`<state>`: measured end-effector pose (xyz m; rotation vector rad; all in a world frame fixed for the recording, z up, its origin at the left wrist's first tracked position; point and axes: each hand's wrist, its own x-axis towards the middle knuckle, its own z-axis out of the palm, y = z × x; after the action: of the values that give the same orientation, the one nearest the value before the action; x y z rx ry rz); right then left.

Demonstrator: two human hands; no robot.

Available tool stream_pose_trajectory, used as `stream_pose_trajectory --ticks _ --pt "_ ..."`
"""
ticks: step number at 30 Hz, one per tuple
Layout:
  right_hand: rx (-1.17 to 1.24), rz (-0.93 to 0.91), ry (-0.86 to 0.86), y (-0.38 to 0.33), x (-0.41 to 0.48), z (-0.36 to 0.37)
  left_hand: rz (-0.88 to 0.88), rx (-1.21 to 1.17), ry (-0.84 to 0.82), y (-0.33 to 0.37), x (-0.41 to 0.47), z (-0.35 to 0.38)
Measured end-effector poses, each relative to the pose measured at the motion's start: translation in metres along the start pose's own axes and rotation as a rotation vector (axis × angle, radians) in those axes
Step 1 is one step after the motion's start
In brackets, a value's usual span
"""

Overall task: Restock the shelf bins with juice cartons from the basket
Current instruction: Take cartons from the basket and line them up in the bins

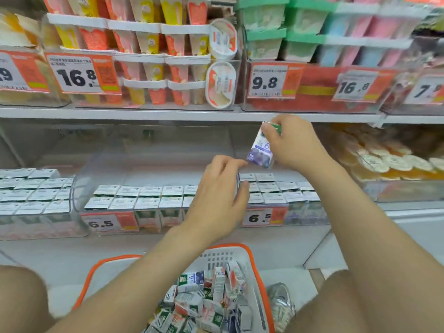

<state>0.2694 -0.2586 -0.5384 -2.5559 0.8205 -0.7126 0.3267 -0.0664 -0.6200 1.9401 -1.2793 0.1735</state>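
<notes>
Inspection of my own person: left hand (pixel 216 195) and right hand (pixel 290 145) bare; forearms (pixel 149 267) uncovered to the frame edge; knees (pixel 21 292) bare. One shoe (pixel 280 306), silver-grey, shiny.

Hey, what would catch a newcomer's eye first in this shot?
The right hand, mid-frame, pinching a blueberry juice carton above a clear shelf bin of cartons. Below, the orange-rimmed basket heaped with more cartons. Upper left, the bold 16.8 price tag.

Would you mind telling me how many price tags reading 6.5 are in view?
2. One 6.5 tag is lower left of the left hand; the other tag lower right of it. The forearm may hide more.
</notes>
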Motion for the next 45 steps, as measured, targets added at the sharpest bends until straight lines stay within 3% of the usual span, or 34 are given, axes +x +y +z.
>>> stream_pose_trajectory --ticks 4,12,20,25,27,30,33,35,38,42,45 --pt "-0.028 0.107 -0.068 0.045 0.003 0.002 0.064 0.273 -0.097 0.005 0.003 0.043" --pt "-0.137 0.085 -0.355 0.091 -0.001 0.015 0.132 0.709 -0.262 -0.004 -0.012 0.066" --pt "-0.194 0.125 -0.57 0.095 0.0 0.031 0.166 0.716 -0.283 -0.006 -0.014 0.062" --pt "-0.293 0.105 -0.5 0.074 -0.01 0.025 0.191 0.581 -0.314 -0.011 -0.011 0.053" --pt "-0.27 0.01 -0.382 0.051 -0.022 0.017 0.188 0.431 -0.252 -0.01 -0.013 0.046" --pt "-0.13 -0.102 -0.288 0.004 -0.055 0.003 0.225 0.281 0.009 -0.006 -0.03 0.031" --pt "-0.141 -0.137 -0.537 -0.036 -0.098 0.007 0.21 0.262 0.206 -0.017 -0.067 0.024" --pt "-0.202 -0.175 -0.783 -0.052 -0.123 0.022 0.135 0.233 0.134 -0.037 -0.098 0.028" --pt "-0.341 -0.241 -1.056 -0.059 -0.154 0.062 -0.077 0.186 -0.147 -0.074 -0.148 0.043" --pt "-0.526 -0.23 -1.242 -0.041 -0.187 0.12 -0.33 0.2 -0.486 -0.107 -0.207 0.066" --pt "-0.554 -0.214 -1.286 -0.018 -0.205 0.154 -0.455 0.222 -0.665 -0.124 -0.244 0.081"
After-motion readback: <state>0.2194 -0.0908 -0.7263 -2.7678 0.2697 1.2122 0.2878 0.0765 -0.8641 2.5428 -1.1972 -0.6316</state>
